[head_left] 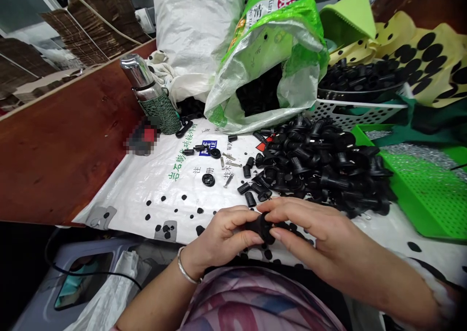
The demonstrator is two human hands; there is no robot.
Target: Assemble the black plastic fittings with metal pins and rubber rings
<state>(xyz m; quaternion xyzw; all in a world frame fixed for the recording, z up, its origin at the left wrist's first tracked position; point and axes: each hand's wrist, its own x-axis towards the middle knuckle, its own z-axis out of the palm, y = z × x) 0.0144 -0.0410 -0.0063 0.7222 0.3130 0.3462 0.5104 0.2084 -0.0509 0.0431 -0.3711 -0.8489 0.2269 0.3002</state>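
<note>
Close to my body, both hands meet around one black plastic flanged part [264, 228]. Its stem side sits in my left hand [229, 233], pinched between thumb and fingers. My right hand [314, 226] grips the round flange from the other side with thumb and fingertips; a small bit of metal colour shows there, too small to name. Just beyond the hands lies a big heap of similar black parts [310, 160]. On the white sheet [182, 190] are loose black round discs [208, 179], short black cylinders [250, 199] and thin metal strips [228, 180].
A green perforated tray [426, 199] holding small silvery pieces [419, 158] stands at right. Behind are an open green-and-white bag [233, 87] of black parts, a metal bowl [361, 95] and a white basket [357, 111]. A thermos [156, 97] stands by the red-brown board [73, 141].
</note>
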